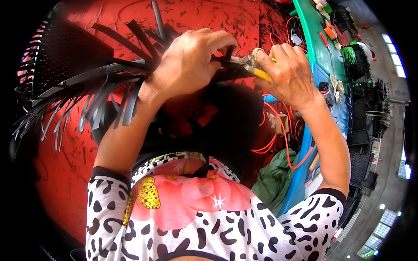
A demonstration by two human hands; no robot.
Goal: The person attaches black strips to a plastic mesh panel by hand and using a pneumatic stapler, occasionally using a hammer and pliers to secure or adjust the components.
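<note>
My right hand (289, 71) is closed around the yellow handles of a pair of pliers (257, 72). Their metal jaws point left and reach the fingertips of my left hand (191, 58). That hand is bent and pinches a black plastic strip (229, 53) right by the jaws; whether the jaws grip it I cannot tell. Many loose, flat black strips (109, 87) fan out beneath and left of my left wrist. They hang from a dark woven piece (65, 52) at the far left. Its part beneath my hands lies in shadow.
Small dark offcuts are scattered over the red floor covering (196, 15). To the right runs a green and blue bench (311, 30) with an orange-handled tool (329, 32) on it. A red hose (283, 124) loops beside a green cloth bag (276, 174). Black woven pieces (363, 108) stand beyond.
</note>
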